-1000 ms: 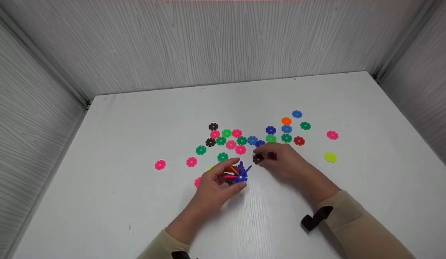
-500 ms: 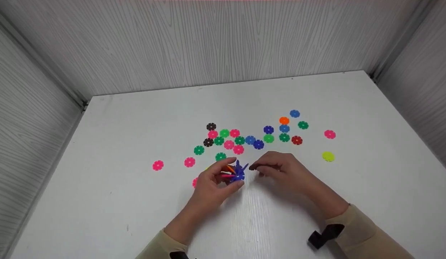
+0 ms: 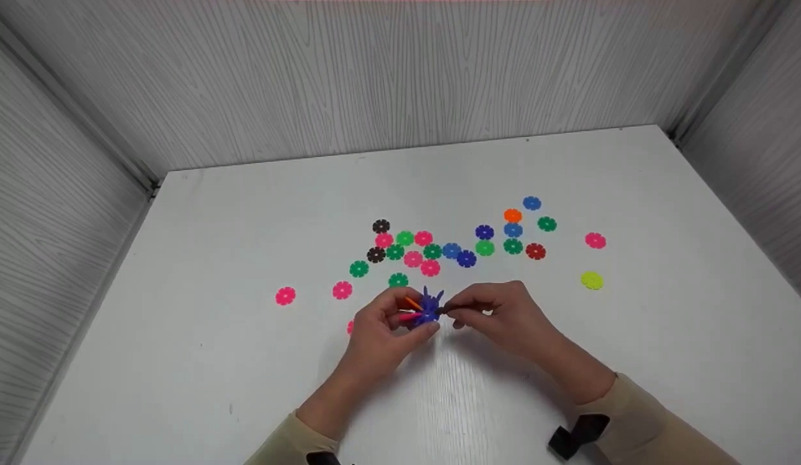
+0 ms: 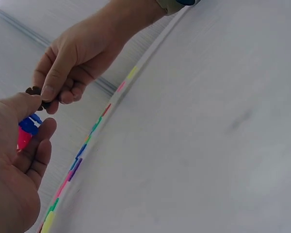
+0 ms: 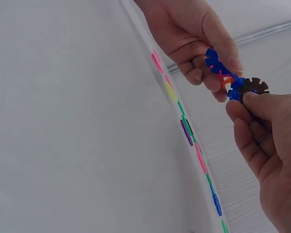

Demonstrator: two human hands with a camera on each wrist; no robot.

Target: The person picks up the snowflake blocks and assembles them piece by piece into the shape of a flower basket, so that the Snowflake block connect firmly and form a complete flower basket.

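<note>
My left hand (image 3: 382, 336) holds a small cluster of interlocking notched discs (image 3: 428, 311) between thumb and fingers. Most of that cluster is blue, with a pink and an orange disc sticking out towards the palm. From the right, my right hand (image 3: 513, 320) pinches a dark brown notched disc (image 5: 256, 86) between thumb and forefinger. In the right wrist view this disc overlaps a blue disc (image 5: 212, 60) cluster's edge, right at its notches. The left wrist view shows the brown disc (image 4: 35, 91) close by the left thumb, partly hidden by fingers.
Loose notched discs lie flat and scattered across the white table (image 3: 245, 219) beyond the hands. Among them are a dark blue disc (image 3: 466, 259), a red disc (image 3: 536, 251) and a yellow disc (image 3: 592, 280). Wood-grained panels (image 3: 374, 77) enclose the back and sides.
My right hand has come left and towards me, bringing the brown disc from beside the loose discs to the cluster's right side. My left hand has stayed nearly in place.
</note>
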